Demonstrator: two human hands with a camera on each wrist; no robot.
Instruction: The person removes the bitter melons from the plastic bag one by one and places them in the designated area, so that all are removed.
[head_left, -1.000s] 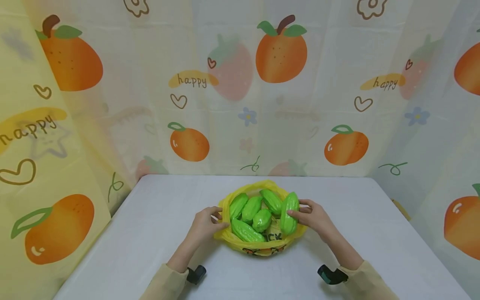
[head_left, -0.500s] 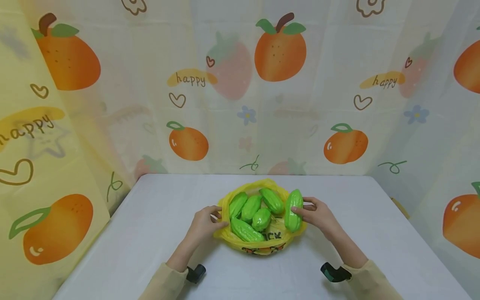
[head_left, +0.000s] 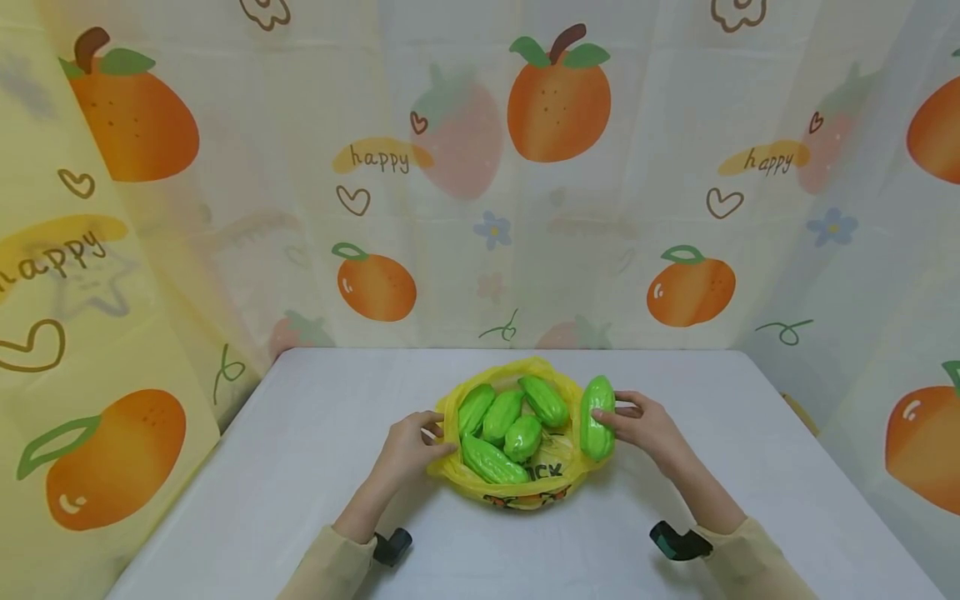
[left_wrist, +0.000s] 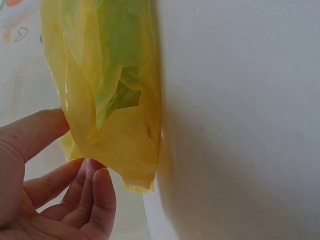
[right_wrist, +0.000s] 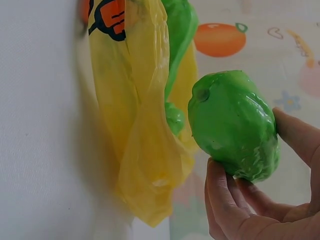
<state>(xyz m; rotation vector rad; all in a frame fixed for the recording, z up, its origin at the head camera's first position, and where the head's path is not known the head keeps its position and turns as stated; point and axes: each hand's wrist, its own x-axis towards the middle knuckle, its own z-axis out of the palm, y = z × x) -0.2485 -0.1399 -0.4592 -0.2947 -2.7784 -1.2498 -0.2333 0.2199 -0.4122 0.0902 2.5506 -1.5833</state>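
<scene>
A yellow plastic bag point(head_left: 557, 497), its mouth spread wide, stands on the table with several glossy green toy bitter melons point(head_left: 501, 417) inside. One more green bitter melon point(head_left: 597, 418) is in my right hand point(head_left: 649, 425), pinched between thumb and fingers and held nearly upright over the bag's right rim. The right wrist view shows this bitter melon point(right_wrist: 234, 125) end-on, apart from the bag's side point(right_wrist: 145, 125). My left hand point(head_left: 408, 448) pinches the left edge of the bag; in the left wrist view thumb and forefinger hold its thin film point(left_wrist: 115, 145).
The bag stands in the middle of a white table point(head_left: 300, 492). A fruit-printed curtain point(head_left: 465, 250) hangs behind the table and along both sides. Dark wrist cameras point(head_left: 393, 547) sit at both cuffs.
My right hand has moved right and slightly up with the bitter melon, from inside the bag's mouth to over its right rim. The left hand has stayed at the bag's edge.
</scene>
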